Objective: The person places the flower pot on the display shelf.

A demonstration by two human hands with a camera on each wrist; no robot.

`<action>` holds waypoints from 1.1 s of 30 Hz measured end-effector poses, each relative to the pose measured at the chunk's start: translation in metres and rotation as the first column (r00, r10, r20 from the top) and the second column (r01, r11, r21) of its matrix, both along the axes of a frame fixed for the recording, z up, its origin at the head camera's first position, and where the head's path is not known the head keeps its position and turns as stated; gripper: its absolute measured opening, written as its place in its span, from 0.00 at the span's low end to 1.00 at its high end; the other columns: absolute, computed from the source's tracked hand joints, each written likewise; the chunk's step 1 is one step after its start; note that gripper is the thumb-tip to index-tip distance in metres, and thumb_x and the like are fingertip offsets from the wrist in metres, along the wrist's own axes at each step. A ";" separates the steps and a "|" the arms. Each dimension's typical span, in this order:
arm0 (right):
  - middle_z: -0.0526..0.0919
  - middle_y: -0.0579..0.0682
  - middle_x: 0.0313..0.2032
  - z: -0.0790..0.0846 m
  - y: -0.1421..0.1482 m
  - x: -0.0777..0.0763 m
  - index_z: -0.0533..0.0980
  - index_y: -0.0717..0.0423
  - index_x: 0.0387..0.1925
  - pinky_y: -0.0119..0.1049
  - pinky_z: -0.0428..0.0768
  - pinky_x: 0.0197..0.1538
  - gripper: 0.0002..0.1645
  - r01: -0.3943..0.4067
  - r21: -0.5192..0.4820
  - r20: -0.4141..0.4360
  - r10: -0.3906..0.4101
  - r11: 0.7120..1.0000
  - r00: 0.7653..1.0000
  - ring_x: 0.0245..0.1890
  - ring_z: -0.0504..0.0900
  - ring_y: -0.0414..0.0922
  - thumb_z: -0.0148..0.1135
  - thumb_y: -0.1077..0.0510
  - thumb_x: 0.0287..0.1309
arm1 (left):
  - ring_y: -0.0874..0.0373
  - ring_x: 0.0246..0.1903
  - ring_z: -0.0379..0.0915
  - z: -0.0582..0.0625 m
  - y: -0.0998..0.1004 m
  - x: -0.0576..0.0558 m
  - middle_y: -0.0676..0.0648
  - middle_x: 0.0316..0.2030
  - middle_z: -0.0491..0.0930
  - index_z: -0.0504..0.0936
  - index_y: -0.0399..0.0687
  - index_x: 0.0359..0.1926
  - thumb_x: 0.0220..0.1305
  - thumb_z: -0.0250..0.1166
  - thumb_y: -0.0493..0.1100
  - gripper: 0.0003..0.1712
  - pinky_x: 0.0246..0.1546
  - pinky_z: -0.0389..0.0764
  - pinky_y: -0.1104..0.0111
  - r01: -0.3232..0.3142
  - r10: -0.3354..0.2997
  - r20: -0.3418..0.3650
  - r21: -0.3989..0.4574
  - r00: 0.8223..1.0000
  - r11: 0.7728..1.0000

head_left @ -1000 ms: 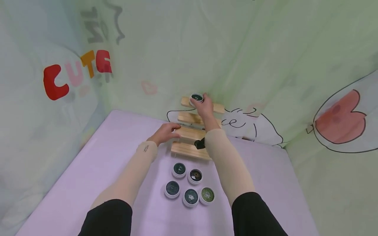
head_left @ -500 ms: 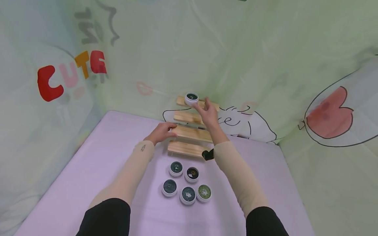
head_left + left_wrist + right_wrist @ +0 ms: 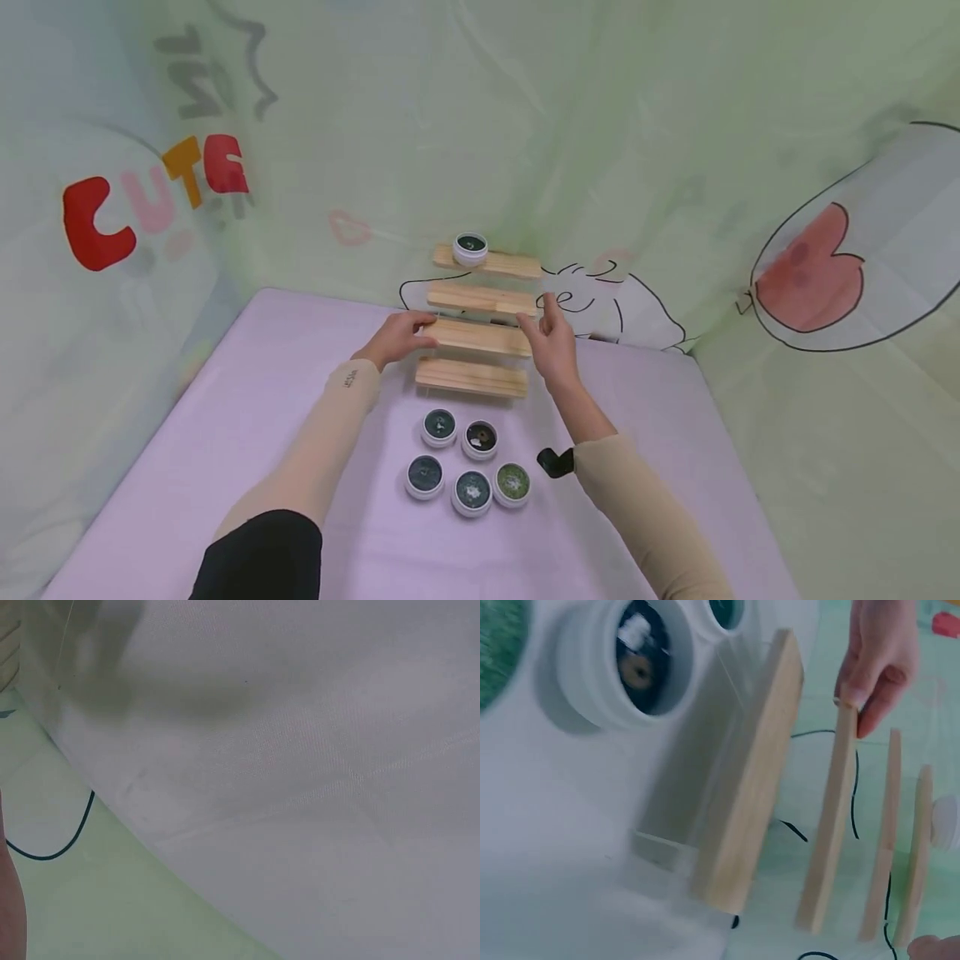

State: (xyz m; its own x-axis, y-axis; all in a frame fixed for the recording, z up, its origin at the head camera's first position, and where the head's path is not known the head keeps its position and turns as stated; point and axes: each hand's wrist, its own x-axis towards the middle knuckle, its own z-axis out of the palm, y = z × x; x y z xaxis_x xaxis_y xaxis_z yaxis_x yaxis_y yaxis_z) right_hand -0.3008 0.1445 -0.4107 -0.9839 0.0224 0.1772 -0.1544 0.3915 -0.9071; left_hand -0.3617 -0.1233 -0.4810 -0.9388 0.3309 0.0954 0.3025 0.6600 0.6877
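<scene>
A tiered rack of wooden shelves (image 3: 480, 337) with clear supports stands against the back wall. One white jar with dark green contents (image 3: 470, 251) sits on the left part of its top shelf. My left hand (image 3: 393, 337) pinches the left end of the second shelf from the bottom, thumb above and fingers beneath, as the right wrist view shows. My right hand (image 3: 553, 346) holds nothing, its thumb and fingers apart beside the rack's right end. In the left wrist view only a sliver of the hand (image 3: 10, 907) shows.
Several white jars stand on the lilac table (image 3: 315, 550) before the rack, among them a bright green one (image 3: 513, 483) and a dark one with a brown spot (image 3: 480, 437). A printed cloth wall (image 3: 360, 150) rises close behind. A black wrist camera (image 3: 556, 462) juts from the right sleeve.
My right hand has let go of the jar on the top shelf and drawn back down and to the right. The left hand keeps its hold on the rack.
</scene>
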 end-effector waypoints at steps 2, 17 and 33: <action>0.45 0.43 0.72 -0.008 0.004 0.009 0.44 0.47 0.71 0.35 0.58 0.69 0.47 0.014 -0.024 0.007 -0.014 1.000 1.000 0.65 0.60 0.38 0.56 0.41 0.58 | 0.51 0.57 0.69 0.004 0.001 0.003 0.43 0.57 0.73 0.73 0.43 0.58 0.51 0.69 0.49 0.33 0.60 0.71 0.62 0.001 -0.001 0.008 0.004 1.000 1.000; 0.45 0.42 0.72 -0.060 0.024 0.072 0.44 0.47 0.71 0.30 0.57 0.68 0.50 0.041 0.014 0.040 -0.042 0.999 0.998 0.70 0.47 0.37 0.57 0.38 0.55 | 0.50 0.57 0.69 0.003 0.000 0.004 0.42 0.58 0.73 0.73 0.42 0.58 0.52 0.69 0.49 0.33 0.59 0.71 0.62 0.002 -0.002 0.018 0.006 1.000 1.000; 0.47 0.45 0.72 -0.126 0.032 0.147 0.44 0.51 0.71 0.32 0.59 0.66 0.51 0.058 0.137 0.257 -0.092 0.989 0.962 0.70 0.52 0.44 0.59 0.41 0.56 | 0.51 0.60 0.66 0.005 0.000 0.006 0.44 0.60 0.71 0.72 0.44 0.59 0.53 0.68 0.48 0.32 0.61 0.70 0.63 -0.006 0.005 0.038 0.023 0.999 1.000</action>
State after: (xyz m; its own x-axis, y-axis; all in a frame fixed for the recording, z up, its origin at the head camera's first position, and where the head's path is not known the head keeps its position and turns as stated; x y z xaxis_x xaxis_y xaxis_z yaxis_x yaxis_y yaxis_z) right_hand -0.1542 0.1769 -0.5362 -0.9925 0.0920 -0.0800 0.1158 0.5077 -0.8537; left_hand -0.3559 -0.1230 -0.4759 -0.9438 0.3235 0.0672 0.2721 0.6456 0.7136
